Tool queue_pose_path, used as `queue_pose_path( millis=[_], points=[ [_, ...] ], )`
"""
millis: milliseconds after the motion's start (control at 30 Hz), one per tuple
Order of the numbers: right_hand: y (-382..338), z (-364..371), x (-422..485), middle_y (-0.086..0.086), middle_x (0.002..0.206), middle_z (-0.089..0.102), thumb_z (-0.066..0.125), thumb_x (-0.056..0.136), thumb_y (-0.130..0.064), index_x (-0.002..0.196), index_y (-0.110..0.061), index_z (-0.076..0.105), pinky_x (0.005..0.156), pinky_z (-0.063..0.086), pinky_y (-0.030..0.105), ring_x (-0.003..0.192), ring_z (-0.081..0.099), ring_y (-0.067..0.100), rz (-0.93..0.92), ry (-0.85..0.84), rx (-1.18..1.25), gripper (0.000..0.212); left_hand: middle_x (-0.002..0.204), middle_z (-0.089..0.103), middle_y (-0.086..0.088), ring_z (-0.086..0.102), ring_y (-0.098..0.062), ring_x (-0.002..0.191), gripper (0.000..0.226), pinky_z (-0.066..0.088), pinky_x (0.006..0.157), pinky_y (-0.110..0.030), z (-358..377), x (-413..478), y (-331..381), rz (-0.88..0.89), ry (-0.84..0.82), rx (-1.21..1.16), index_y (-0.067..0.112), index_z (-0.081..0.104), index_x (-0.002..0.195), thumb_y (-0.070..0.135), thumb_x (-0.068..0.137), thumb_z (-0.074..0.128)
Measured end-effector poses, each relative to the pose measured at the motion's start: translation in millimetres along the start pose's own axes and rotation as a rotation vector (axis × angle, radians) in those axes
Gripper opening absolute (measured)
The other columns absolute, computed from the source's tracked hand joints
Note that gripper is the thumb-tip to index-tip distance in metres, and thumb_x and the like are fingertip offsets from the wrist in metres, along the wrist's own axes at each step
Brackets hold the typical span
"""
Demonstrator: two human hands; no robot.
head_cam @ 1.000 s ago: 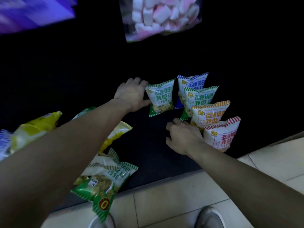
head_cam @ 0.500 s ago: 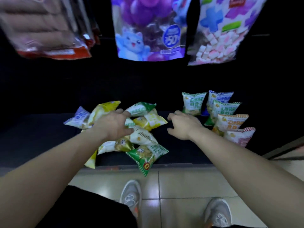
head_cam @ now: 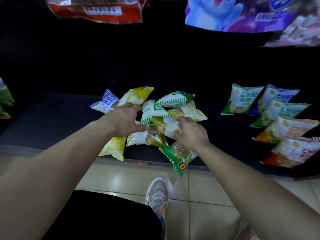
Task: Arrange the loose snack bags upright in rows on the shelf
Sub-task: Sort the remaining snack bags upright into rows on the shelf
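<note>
A pile of loose snack bags [head_cam: 173, 101] lies flat in the middle of the dark shelf [head_cam: 52, 122], in yellow, green, blue and olive. My left hand [head_cam: 126, 120] reaches over the pile's left side, fingers spread, touching a white-and-green bag [head_cam: 149, 110]. My right hand [head_cam: 192, 135] grips the end of an olive-and-white bag [head_cam: 164, 126]. A green bag [head_cam: 180, 158] hangs over the shelf's front edge. At the right, several bags stand upright in a row: green [head_cam: 242, 99], blue [head_cam: 278, 94], green [head_cam: 285, 111], orange [head_cam: 290, 129] and red [head_cam: 297, 151].
Large bags hang above the shelf: a red one [head_cam: 97, 11], a blue-purple one [head_cam: 233, 14] and a marshmallow bag [head_cam: 301, 33]. More bags show at the far left edge [head_cam: 5, 99]. Below the shelf is tiled floor with my shoe [head_cam: 158, 196].
My view and both hands swung left from the upright row to the loose pile. My right hand has come onto the olive-and-white bag; my left hand has settled on the pile.
</note>
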State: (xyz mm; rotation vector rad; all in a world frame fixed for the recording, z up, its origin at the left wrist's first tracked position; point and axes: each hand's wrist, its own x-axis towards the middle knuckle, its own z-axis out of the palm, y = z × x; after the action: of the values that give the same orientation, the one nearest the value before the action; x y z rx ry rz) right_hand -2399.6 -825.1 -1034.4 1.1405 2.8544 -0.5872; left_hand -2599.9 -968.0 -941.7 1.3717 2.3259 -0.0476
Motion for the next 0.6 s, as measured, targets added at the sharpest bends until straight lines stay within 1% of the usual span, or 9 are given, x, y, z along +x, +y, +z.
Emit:
queue_pose_path(
  millis=[67,133,233,300,367,433,500,533,600],
  points=[
    [4,-10,9,0.003,0.123,0.062,0.065,0.088,-0.051,0.139,-0.024,0.046,0.079,0.052,0.038,0.11,0.061,0.027,0.024,0.046,0.037,0.061,0.15,0.033,-0.003,0.04,-0.029,0.134,0.086,0.042,0.103,-0.051,1,5,0,0.0,-0.012,-0.002,0.025,0.028,0.151,0.063,0.082,0.062],
    [9,-27,16,0.001,0.112,0.067,0.069,0.083,-0.056,0.138,-0.027,0.049,0.075,0.055,0.037,0.1,0.065,0.025,0.071,0.055,0.094,0.065,0.15,0.033,-0.003,0.04,-0.03,0.135,0.085,0.041,0.104,-0.051,0,9,3,0.0,-0.022,-0.004,0.025,0.028,0.151,0.061,0.083,0.063],
    [18,-64,17,-0.008,0.091,0.069,0.078,0.075,-0.055,0.117,-0.032,0.058,0.07,0.056,0.035,0.083,0.068,0.018,0.107,0.073,0.217,0.052,0.153,0.031,-0.004,0.041,-0.03,0.134,0.084,0.042,0.104,-0.047,-5,14,13,0.017,0.002,-0.028,0.025,0.028,0.152,0.057,0.084,0.065],
    [27,-94,11,-0.011,0.085,0.068,0.082,0.074,-0.05,0.106,-0.031,0.06,0.066,0.054,0.032,0.077,0.067,0.013,0.09,0.092,0.274,0.044,0.154,0.032,-0.005,0.041,-0.028,0.135,0.083,0.042,0.105,-0.043,-10,18,24,0.045,0.036,-0.071,0.024,0.03,0.151,0.055,0.084,0.067],
    [35,-126,-1,-0.012,0.083,0.069,0.083,0.075,-0.046,0.101,-0.029,0.061,0.062,0.051,0.028,0.075,0.066,0.006,0.059,0.087,0.321,0.038,0.153,0.036,-0.005,0.041,-0.026,0.136,0.084,0.041,0.105,-0.04,-15,21,38,0.082,0.084,-0.113,0.024,0.032,0.15,0.056,0.082,0.069],
    [43,-156,-17,-0.013,0.085,0.071,0.084,0.074,-0.044,0.1,-0.028,0.064,0.065,0.052,0.026,0.078,0.067,0.002,0.044,0.075,0.349,0.036,0.153,0.037,-0.004,0.043,-0.025,0.135,0.085,0.041,0.102,-0.035,-21,22,56,0.119,0.147,-0.149,0.025,0.032,0.15,0.057,0.081,0.069],
    [54,-178,-34,-0.012,0.087,0.073,0.085,0.073,-0.044,0.099,-0.028,0.068,0.075,0.055,0.03,0.082,0.068,0.004,0.042,0.077,0.38,0.035,0.15,0.039,-0.002,0.046,-0.024,0.132,0.084,0.04,0.096,-0.031,-29,19,78,0.162,0.204,-0.203,0.026,0.033,0.149,0.056,0.08,0.071],
    [61,-185,-44,-0.012,0.088,0.075,0.085,0.073,-0.044,0.098,-0.028,0.069,0.079,0.056,0.032,0.083,0.069,0.005,0.043,0.078,0.405,0.034,0.148,0.041,-0.002,0.046,-0.023,0.131,0.084,0.04,0.096,-0.03,-32,18,89,0.192,0.222,-0.238,0.025,0.034,0.148,0.055,0.079,0.072],
    [75,-190,-66,-0.013,0.091,0.076,0.085,0.074,-0.042,0.097,-0.029,0.072,0.081,0.056,0.033,0.085,0.071,0.003,0.055,0.093,0.488,0.029,0.146,0.043,-0.002,0.045,-0.021,0.132,0.087,0.04,0.1,-0.031,-37,16,110,0.252,0.232,-0.306,0.023,0.036,0.149,0.052,0.078,0.076]
  ],
)
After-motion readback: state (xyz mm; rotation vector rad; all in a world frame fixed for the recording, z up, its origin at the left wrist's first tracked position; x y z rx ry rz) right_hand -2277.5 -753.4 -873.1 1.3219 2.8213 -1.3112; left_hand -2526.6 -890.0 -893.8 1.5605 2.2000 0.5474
